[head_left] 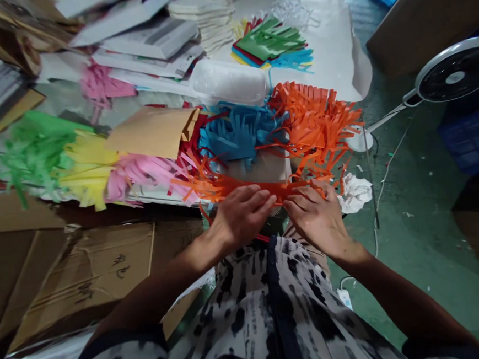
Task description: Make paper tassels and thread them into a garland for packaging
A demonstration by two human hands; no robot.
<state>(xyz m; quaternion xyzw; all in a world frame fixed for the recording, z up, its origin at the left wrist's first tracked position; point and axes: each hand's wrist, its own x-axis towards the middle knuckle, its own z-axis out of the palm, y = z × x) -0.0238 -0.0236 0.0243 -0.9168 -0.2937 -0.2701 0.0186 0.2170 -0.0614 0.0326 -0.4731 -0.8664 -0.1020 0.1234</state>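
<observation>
An orange strip of fringed tissue paper lies along the table's near edge, its cut fringe spread to the left. My left hand is closed over its middle, fingers curled on the paper. Beside it, my right hand grips the same strip with bent fingers. Just beyond sit a pile of orange fringed paper and a blue fringed bundle. Pink, yellow and green fringed paper are laid out to the left, with a tan paper sheet on top.
A clear plastic tray and a stack of multicoloured fringed sheets stand farther back. White packets fill the back left. Cardboard boxes are below left. At right are a fan and crumpled white paper.
</observation>
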